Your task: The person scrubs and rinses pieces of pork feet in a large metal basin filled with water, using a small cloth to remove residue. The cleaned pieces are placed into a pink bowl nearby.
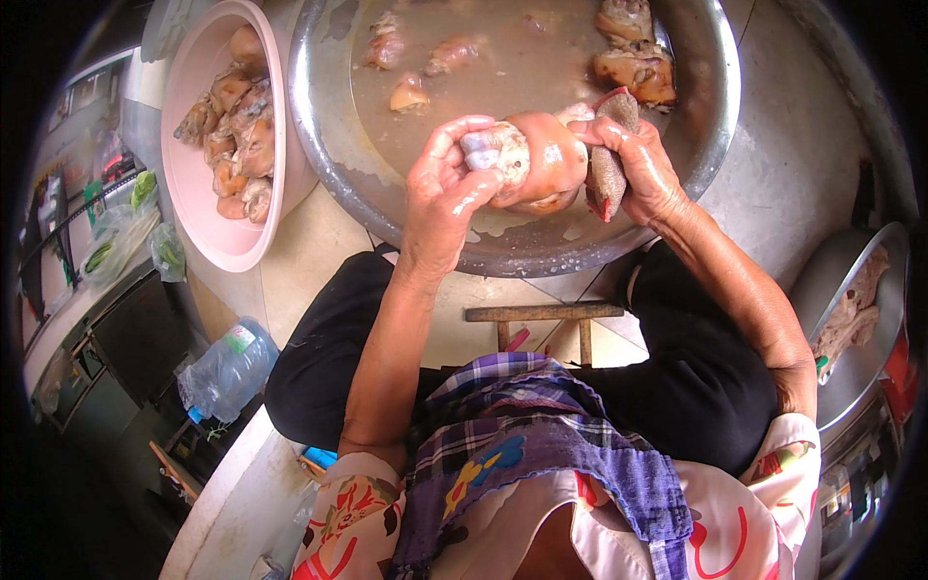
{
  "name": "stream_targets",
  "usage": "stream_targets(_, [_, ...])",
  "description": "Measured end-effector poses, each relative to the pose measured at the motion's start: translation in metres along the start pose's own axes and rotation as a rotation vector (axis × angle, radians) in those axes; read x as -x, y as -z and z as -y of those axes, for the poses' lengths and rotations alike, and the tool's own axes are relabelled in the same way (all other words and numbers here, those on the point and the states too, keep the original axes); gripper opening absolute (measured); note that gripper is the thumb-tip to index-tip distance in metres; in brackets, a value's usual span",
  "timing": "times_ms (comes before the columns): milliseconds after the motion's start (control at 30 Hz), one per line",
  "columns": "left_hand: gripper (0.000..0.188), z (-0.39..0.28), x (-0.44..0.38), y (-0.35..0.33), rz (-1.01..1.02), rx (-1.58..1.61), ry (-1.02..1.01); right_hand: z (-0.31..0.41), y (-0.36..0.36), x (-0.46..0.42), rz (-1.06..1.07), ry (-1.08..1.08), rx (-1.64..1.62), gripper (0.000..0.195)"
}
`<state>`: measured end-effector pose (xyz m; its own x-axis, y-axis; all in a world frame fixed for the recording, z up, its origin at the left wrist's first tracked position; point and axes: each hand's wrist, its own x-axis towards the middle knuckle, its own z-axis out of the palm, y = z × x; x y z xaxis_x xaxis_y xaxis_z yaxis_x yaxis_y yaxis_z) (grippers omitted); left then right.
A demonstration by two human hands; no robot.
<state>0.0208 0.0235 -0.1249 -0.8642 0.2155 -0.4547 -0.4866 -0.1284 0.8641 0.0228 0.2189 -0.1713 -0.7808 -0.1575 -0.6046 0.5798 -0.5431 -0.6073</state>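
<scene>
My left hand point(442, 174) grips a singed pork knuckle point(552, 158) by its cut end, where pale bluish bone shows between the fingers. Against the other end of the knuckle, my right hand point(644, 163) holds a grey-brown scouring pad point(607, 177) with red edges. Both hands are wet and hover over the near side of a large round metal basin point(310, 119). Cloudy brownish water point(500, 87) fills much of it. Several more pork pieces point(453, 54) lie partly sunk there, and browned knuckles point(638, 72) rest at its right side.
A pink plastic tub point(279, 181) with several pork pieces point(243, 138) stands left of the basin. A low wooden stool point(544, 313) sits between my legs. At right is a metal bowl point(873, 362) holding pale meat. A clear plastic bottle point(235, 370) lies at left.
</scene>
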Motion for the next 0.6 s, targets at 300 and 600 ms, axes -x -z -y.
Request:
stream_targets(300, [0.047, -0.006, 0.005, -0.01, 0.074, -0.183, -0.148, 0.0, 0.01, -0.002, 0.027, 0.045, 0.015, 0.029])
stream_targets(600, [0.046, -0.004, 0.006, -0.017, 0.006, -0.179, -0.186, 0.005, 0.005, 0.002, 0.004, 0.098, 0.073, 0.026])
